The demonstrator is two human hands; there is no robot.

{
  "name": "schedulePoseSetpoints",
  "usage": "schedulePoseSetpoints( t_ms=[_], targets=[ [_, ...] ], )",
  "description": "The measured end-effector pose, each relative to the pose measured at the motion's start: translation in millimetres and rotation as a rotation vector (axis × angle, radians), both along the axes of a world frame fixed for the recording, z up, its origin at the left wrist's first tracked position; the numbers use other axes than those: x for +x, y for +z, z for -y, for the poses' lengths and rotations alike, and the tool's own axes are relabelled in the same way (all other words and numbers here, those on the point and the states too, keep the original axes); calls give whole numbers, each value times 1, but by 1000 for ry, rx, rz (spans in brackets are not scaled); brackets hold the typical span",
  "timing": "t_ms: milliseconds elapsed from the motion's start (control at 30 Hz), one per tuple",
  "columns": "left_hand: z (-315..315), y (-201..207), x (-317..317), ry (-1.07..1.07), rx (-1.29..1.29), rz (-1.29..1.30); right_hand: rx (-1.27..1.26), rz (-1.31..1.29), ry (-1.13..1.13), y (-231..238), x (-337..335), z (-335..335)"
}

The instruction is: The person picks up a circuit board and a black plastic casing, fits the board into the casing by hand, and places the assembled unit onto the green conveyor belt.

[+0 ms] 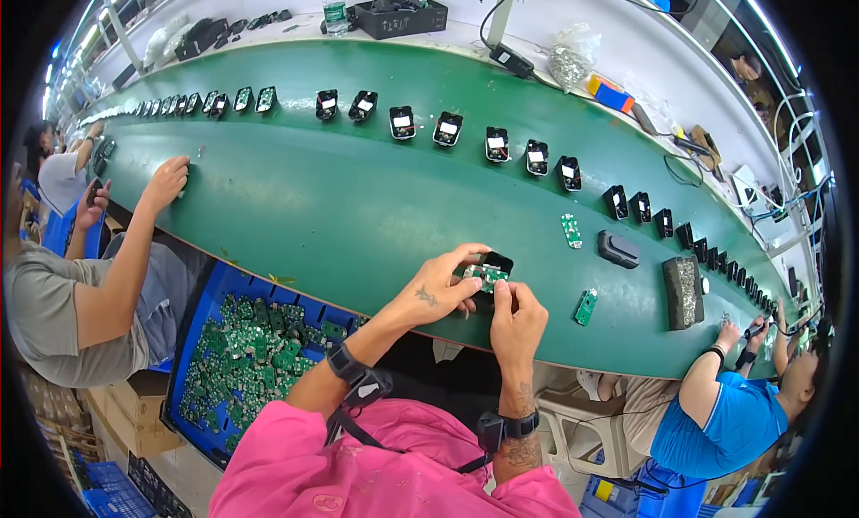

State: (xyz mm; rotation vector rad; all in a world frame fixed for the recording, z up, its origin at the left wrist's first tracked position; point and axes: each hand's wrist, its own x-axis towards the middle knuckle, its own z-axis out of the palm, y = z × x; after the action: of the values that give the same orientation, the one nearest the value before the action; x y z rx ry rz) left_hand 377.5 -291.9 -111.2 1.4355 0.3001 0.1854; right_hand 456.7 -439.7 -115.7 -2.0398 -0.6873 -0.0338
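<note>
Over the near edge of the green bench, my two hands meet around a black plastic housing (497,262) and a small green circuit board (486,278). My left hand (438,286) is closed on the housing from the left, its thumb pressing on the board. From the right, my right hand (519,323) pinches the board's lower right edge between thumb and fingers. How far the board sits inside the housing is hidden by the hands. To the right lie two loose circuit boards (572,231) and a closed dark grey case (618,249).
A long row of open black housings (448,129) curves along the green bench (358,191). A blue bin (186,361) full of circuit boards stands below left. At right is a black box (684,292) of small metal parts. Co-workers sit on both sides.
</note>
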Motion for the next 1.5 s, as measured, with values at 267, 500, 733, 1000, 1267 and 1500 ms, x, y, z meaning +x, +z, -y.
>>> schedulePoseSetpoints(
  t_ms=[267,500,733,1000,1267,1500],
  targets=[
    [4,21,-14,115,-41,-44,592,201,50,84,-25,45],
    [21,31,-24,99,-144,12,-265,281,222,152,-66,70],
    [39,53,-37,183,552,72,103,371,276,70,-15,18],
    [44,53,-36,98,670,110,194,388,463,65,-6,24],
    [58,58,-34,298,286,154,202,165,148,59,-39,28],
    [65,54,-38,322,409,211,187,199,162,65,-38,25]
  ],
)
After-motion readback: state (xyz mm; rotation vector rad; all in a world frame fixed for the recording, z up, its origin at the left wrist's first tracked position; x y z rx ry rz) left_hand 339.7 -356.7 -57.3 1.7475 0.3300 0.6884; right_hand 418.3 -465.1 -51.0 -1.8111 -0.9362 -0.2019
